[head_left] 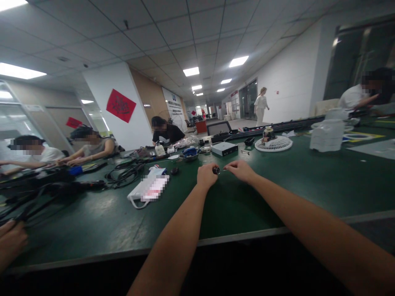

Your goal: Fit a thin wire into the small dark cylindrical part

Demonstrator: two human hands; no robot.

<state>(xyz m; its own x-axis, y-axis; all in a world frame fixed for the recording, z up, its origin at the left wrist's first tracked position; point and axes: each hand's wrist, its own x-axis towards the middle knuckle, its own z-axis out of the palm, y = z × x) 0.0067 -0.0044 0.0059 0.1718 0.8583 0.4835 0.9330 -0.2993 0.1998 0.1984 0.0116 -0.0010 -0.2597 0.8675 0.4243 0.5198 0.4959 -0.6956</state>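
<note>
My left hand [206, 176] is closed around a small dark cylindrical piece [216, 169], whose round end faces right. Just to the right, my right hand [242, 171] pinches a thin, light-coloured rod [224, 169] between thumb and fingertips. The rod points toward the round end; whether the two touch is too small to tell. Both hands are above the green table [234, 213]. Beyond them stand a grey box-shaped device [224, 149] and a small black tray-like piece [248, 142].
Left of my hands lie a white bag [149, 186], a round black piece [175, 171] and coiled black cables [123, 174]. A white fan grille [273, 144] and a stack of white plastic parts [327, 135] stand right. Another person's hand [12, 238] holds cables at far left.
</note>
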